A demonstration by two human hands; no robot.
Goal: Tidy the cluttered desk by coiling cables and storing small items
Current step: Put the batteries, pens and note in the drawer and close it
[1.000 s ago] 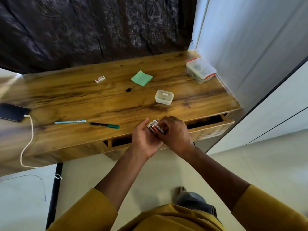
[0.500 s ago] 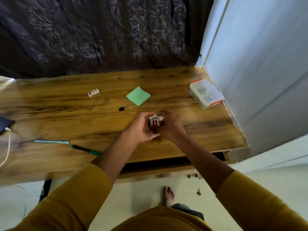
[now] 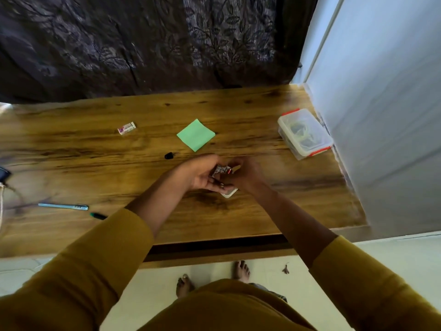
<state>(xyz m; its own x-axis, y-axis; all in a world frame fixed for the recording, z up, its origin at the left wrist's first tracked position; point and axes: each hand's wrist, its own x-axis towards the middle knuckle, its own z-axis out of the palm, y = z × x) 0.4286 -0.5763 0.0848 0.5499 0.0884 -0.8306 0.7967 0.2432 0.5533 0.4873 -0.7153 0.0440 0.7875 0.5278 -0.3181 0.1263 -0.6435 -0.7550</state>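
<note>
Since 0.5 s ago our view has tipped down, showing 2 bare feet. Our left hand and right hand stay together, both pinching a bundle of small items over the desk. A corner of the small clear box now peeks out beneath them.
</note>
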